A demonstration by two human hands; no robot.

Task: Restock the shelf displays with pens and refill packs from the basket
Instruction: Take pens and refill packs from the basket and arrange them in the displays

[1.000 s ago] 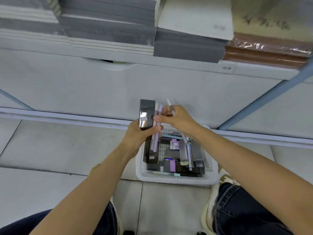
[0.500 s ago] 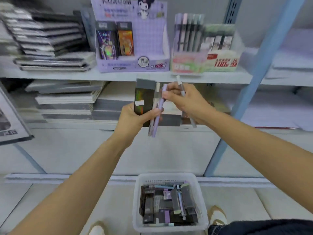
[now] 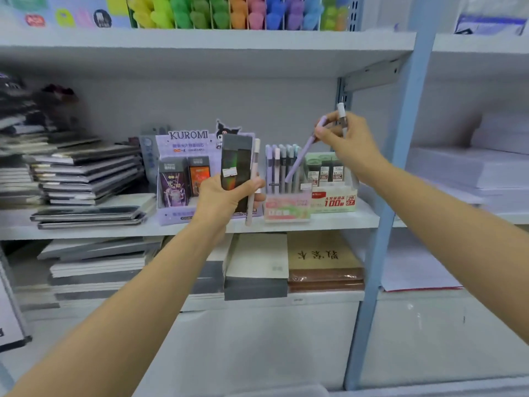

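**Lilac pen out of the bundle, lined up on the pen display**

Since half a second ago the lilac pen (image 3: 305,150) has left the left-hand bundle. The right hand (image 3: 347,144) drew it out and went up and right, so the hands are now well apart. The view has also lifted off the basket, which I can't make out any more.

- Lilac pen: pinched near its top by the right hand and tilted tip-down and leftward. The tip sits over the row of standing pens in the pen display (image 3: 286,209). Can't tell if it is touching yet. The tilt reads as aiming for a slot from above.
- The same hand also keeps a white-grey pen (image 3: 342,116) tucked upright, out of the way. Probably the next one to go in.
- Left hand (image 3: 223,196): curled round a dark refill pack (image 3: 236,164), with a pale pen (image 3: 254,173) clamped against the pack's right edge. It is held upright in front of the Kuromi display (image 3: 177,144), acting as a parking spot for stock while the right hand does the placing.
- The pen display stands on the middle shelf (image 3: 86,233). It sits between the Kuromi display and a green lead-refill display (image 3: 329,173), all just beside each other.
- Further out: notebook stacks (image 3: 86,173) on the left, a blue upright (image 3: 395,167) on the right, and coloured highlighters (image 3: 229,12) on the shelf above.

Judgement: still early in the restock, with three items in hand besides this pen. Next the pen needs a straighter drop into a free slot. The risk is knocking the neighbouring pens.
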